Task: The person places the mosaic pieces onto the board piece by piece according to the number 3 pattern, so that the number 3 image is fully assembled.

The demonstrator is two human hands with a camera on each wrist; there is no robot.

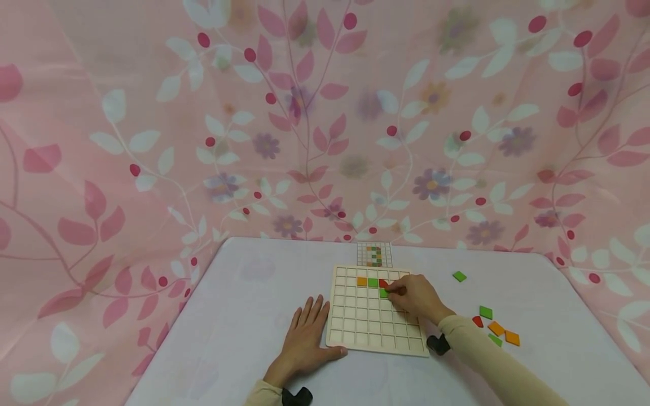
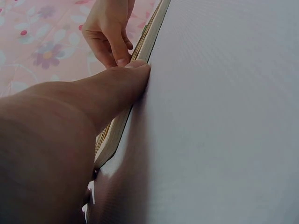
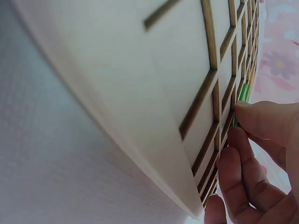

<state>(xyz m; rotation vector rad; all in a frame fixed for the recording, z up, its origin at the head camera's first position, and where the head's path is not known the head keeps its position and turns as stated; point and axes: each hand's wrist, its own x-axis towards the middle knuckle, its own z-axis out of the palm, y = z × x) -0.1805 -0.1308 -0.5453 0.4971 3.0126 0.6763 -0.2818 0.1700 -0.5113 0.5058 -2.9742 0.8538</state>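
Note:
A pale wooden grid board lies on the white table. Its second row holds an orange tile, a green tile and a red tile. My right hand reaches over the board, its curled fingertips pinching a green tile at a cell just below the red one. The right wrist view shows the fingertips on that green tile. My left hand lies flat on the table beside the board, thumb against the board's edge.
A small pattern card lies behind the board. Loose tiles lie to the right: a green one alone, then a cluster of green, red and orange ones. A pink floral cloth hangs behind the table.

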